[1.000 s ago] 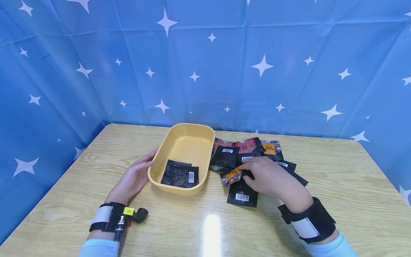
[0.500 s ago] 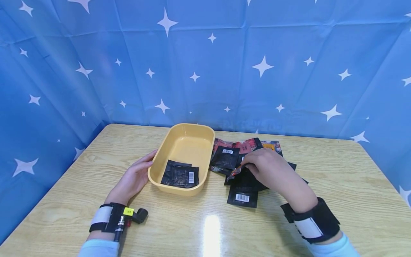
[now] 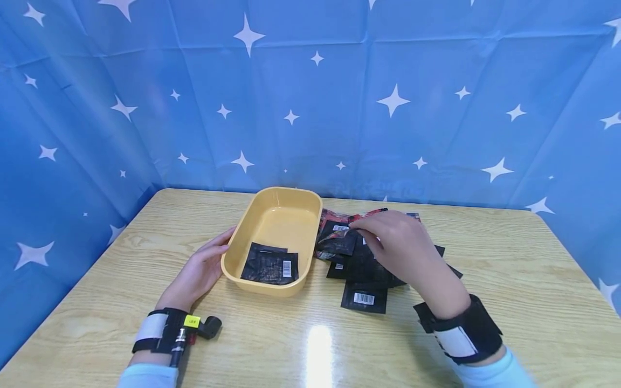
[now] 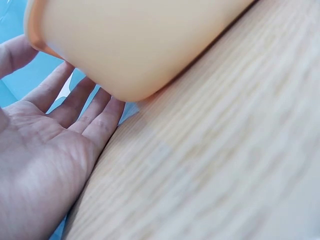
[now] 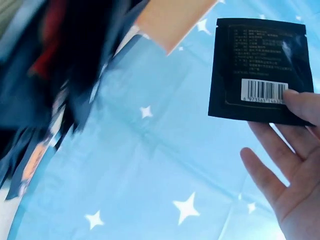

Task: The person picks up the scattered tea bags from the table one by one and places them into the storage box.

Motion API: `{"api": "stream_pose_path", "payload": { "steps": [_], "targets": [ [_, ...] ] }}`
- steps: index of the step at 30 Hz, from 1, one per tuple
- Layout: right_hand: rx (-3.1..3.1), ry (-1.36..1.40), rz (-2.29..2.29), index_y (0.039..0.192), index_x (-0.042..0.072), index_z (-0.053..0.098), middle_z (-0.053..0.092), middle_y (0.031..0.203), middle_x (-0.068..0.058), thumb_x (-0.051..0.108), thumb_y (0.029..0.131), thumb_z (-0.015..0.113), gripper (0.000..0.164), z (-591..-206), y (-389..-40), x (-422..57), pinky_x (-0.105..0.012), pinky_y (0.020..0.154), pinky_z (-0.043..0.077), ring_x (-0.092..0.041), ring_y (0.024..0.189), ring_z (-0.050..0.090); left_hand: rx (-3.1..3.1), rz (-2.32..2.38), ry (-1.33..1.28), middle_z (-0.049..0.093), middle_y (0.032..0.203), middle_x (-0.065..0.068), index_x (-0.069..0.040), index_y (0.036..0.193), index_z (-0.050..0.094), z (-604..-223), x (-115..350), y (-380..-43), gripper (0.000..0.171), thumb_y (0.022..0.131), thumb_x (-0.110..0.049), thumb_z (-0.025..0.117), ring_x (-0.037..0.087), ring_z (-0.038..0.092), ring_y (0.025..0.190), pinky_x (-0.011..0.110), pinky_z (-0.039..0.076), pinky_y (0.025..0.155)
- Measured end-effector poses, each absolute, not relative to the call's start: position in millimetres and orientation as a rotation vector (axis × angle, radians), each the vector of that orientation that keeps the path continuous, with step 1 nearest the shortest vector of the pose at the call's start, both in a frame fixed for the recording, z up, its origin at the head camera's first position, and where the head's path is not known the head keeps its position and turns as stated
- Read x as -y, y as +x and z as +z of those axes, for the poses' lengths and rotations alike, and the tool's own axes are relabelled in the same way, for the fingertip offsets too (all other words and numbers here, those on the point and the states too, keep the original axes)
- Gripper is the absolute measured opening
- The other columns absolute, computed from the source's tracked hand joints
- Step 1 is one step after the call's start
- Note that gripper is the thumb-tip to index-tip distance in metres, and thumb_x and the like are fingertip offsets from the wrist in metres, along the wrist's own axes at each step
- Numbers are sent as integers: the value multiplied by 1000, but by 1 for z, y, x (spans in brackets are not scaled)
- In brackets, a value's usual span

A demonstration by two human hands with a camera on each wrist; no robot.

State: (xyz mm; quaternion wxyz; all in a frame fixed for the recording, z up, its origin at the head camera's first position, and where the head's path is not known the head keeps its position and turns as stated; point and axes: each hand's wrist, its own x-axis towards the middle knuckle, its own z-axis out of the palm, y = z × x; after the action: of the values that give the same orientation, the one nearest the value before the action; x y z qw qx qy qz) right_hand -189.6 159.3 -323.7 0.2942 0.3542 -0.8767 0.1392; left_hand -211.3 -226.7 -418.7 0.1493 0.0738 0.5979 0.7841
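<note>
A yellow tray [image 3: 291, 191] stands on the wooden table with two black packets [image 3: 269, 265] lying in its near end. My left hand [image 3: 202, 268] rests flat on the table, straight fingers [image 4: 95, 107] against the tray's left wall [image 4: 140, 45]. My right hand [image 3: 363, 230] hovers above a pile of black and red packets [image 3: 364, 267] just right of the tray. It pinches one black packet with a barcode [image 5: 257, 70] by its lower corner. In the head view that packet is mostly hidden behind the hand.
One black packet [image 3: 364, 297] lies nearest me at the front of the pile. A blue star-print curtain [image 3: 436, 108] closes off the back and both sides of the table [image 3: 509, 280]. Bare wood shows in front of the tray and to the right of the pile.
My right hand has lifted off the pile and moved back and left, taking the orange-labelled packet up with it. The left hand and the tray have stayed put.
</note>
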Motion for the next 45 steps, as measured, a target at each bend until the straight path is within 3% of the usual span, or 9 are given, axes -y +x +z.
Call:
{"api": "stream_pose_path", "payload": {
  "steps": [10, 17, 20, 25, 31, 37, 45],
  "targets": [
    [2272, 1067, 454, 115, 10, 73, 74, 102, -3, -4, 88, 67, 31, -329, -194, -121, -36, 82, 57, -20, 93, 70, -1724, 2248, 212, 7, 164, 15, -1, 158, 9, -419, 228, -211, 62, 103, -9, 38, 30, 12, 149, 23, 35, 109],
    [2273, 1141, 489, 112, 11, 74, 69, 82, 2, -5, 89, 64, 30, -330, -196, -81, -25, 66, 54, -11, 68, 60, -1714, 2245, 207, 5, 164, 17, 1, 157, 6, -420, 230, -212, 62, 104, -9, 36, 31, 8, 149, 23, 32, 111],
    [2324, 1177, 507, 114, 11, 74, 65, 75, 3, -3, 88, 66, 31, -331, -197, -62, -23, 67, 53, -9, 64, 55, -1702, 2255, 198, 4, 164, 17, 1, 157, 5, -421, 232, -213, 62, 104, -8, 34, 30, 7, 149, 22, 31, 111],
    [2425, 1197, 534, 116, 13, 73, 69, 80, 2, 5, 91, 69, 27, -336, -199, -40, -23, 72, 54, -11, 69, 59, -1684, 2252, 213, 3, 164, 17, 1, 157, 4, -423, 234, -215, 62, 104, -9, 34, 29, 7, 149, 22, 31, 111],
    [2547, 1301, 527, 125, 13, 69, 73, 97, 1, 19, 96, 67, 30, -344, -196, -31, -25, 73, 53, -11, 78, 64, -1678, 2251, 226, 4, 164, 17, 1, 157, 5, -424, 233, -215, 61, 104, -9, 34, 26, 13, 148, 20, 35, 108],
    [2594, 1350, 505, 134, 14, 63, 70, 118, -1, 30, 98, 65, 40, -345, -190, -35, -30, 93, 50, -15, 102, 66, -1693, 2256, 229, 6, 164, 17, 0, 158, 7, -424, 232, -214, 62, 104, -10, 36, 31, 9, 149, 24, 31, 112],
    [2668, 1289, 458, 139, 19, 59, 58, 138, 0, 37, 95, 66, 48, -332, -189, -58, -42, 116, 29, -19, 131, 49, -1684, 2256, 250, 5, 164, 17, 0, 157, 8, -420, 230, -212, 61, 104, -9, 36, 30, 12, 149, 25, 33, 111]
  ]
}}
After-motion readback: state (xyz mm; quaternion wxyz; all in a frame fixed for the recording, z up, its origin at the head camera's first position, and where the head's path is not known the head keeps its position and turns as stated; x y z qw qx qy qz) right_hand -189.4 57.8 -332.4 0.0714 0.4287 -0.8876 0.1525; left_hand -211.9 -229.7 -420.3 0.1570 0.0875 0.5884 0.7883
